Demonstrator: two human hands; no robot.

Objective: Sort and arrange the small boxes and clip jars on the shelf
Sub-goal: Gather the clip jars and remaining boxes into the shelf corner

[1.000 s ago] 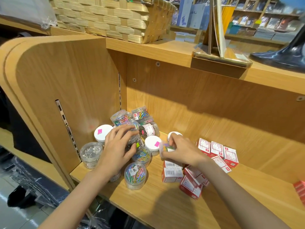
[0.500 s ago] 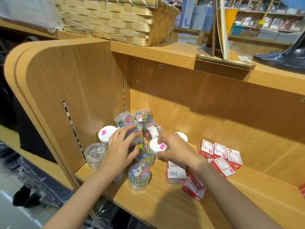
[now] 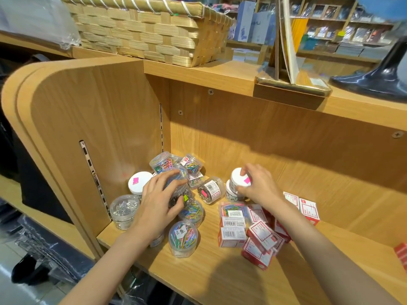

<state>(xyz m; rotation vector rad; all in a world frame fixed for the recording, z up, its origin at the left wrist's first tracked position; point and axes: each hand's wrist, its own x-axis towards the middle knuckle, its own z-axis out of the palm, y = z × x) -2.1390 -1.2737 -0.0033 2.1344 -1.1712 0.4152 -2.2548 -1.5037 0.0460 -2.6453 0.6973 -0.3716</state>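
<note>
free: shelf (image 3: 330,267) right | blocked: clip jars (image 3: 184,241) left, boxes (image 3: 259,236) middle

i see two bare arms coming up from the bottom edge of my view. the left forearm (image 3: 105,265) is uncovered all the way to the frame edge, with no sleeve, watch or band on it. the right forearm (image 3: 330,256) is uncovered too, bare from wrist to the frame edge. the left hand (image 3: 158,203) wears no glove and i can make out no ring on its fingers. the right hand (image 3: 259,186) is also ungloved, its wrist plain. the fingernails look short and unpainted as far as i can tell, though they are small in the picture.
</note>
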